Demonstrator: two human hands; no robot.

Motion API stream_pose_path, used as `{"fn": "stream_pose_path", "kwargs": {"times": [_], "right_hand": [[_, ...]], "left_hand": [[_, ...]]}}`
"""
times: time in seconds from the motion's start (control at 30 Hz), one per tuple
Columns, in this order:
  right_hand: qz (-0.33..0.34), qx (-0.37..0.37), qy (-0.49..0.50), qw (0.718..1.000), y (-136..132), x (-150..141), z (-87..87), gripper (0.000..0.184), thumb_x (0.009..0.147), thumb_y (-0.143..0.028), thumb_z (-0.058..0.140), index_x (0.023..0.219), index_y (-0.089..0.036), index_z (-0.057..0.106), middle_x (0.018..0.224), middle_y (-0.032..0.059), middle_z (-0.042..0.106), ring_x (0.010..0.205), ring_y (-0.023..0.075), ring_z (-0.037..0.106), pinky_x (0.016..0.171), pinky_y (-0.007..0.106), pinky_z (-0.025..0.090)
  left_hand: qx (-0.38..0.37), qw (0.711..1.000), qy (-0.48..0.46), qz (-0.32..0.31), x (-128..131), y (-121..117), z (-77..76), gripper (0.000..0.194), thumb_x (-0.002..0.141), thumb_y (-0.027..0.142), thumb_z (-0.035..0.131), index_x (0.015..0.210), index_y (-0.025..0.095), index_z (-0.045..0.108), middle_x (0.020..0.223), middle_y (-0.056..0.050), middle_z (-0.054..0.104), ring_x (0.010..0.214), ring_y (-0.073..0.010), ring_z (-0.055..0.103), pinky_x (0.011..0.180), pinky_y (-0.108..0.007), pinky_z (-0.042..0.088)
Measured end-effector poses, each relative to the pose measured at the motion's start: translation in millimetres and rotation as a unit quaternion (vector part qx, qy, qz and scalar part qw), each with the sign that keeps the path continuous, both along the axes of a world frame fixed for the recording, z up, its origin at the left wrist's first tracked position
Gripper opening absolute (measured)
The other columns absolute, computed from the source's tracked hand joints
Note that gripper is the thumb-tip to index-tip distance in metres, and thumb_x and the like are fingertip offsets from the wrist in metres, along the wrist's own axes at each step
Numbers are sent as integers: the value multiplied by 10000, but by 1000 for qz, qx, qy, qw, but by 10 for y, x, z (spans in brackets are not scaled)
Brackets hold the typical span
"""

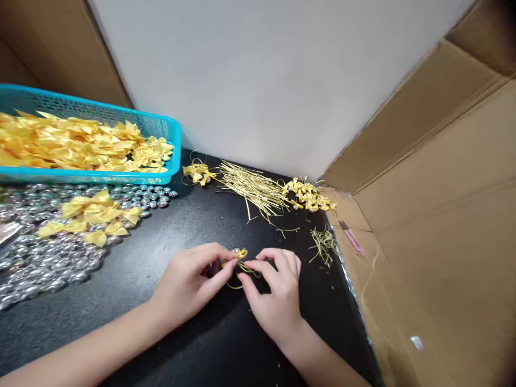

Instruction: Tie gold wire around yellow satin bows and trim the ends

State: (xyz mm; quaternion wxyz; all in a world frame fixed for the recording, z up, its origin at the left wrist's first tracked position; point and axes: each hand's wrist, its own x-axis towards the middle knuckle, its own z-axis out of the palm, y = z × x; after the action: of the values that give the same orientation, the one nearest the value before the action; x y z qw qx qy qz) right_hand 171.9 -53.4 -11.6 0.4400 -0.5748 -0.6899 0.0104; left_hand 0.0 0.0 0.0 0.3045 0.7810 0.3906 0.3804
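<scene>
Near the middle of the black table, my left hand (189,279) pinches a small yellow ribbon bow (242,254) between thumb and forefinger. A shiny silver bead shows at the bow's upper edge. Thin gold cord (250,270) loops out from the bow toward the right. My right hand (278,293) has thumb and forefinger closed around that cord, with the other fingers curled above. The exact grip point is partly hidden by the fingertips.
A blue basket (174,153) of yellow bows stands back left. Silver beads (56,271) with loose bows (100,212) lie before it. Cut gold cords (253,188), bead-and-bow pieces (308,194) and cord scraps (323,244) lie farther right. Pink-handled snips (352,238) rest on cardboard.
</scene>
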Motion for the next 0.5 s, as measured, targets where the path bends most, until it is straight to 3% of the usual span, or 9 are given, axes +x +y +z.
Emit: {"fn": "stream_pose_path", "kwargs": {"times": [0.2,0.37,0.5], "right_hand": [[-4,-16,7,1000,10,-3,46,20,821,-223,687,839,-219,678,869,21,642,850,191,558,818,369,347],[-7,32,2,999,-6,-24,80,47,835,-196,664,867,-226,681,862,22,671,839,192,569,835,385,363],[54,-99,161,980,39,23,90,184,821,-178,656,1001,-209,671,977,40,700,953,199,613,876,362,439]], "left_hand": [[-64,998,5,16,24,14,-41,183,862,299,607,811,187,743,608,10,686,476,-94,531,464,-184,393],[-133,991,-5,16,42,24,-50,218,851,347,605,802,181,737,620,-1,682,510,-112,535,491,-198,398],[-242,969,-29,-40,55,31,-17,268,863,406,585,815,175,711,713,-20,699,636,-147,586,568,-214,438]]}}
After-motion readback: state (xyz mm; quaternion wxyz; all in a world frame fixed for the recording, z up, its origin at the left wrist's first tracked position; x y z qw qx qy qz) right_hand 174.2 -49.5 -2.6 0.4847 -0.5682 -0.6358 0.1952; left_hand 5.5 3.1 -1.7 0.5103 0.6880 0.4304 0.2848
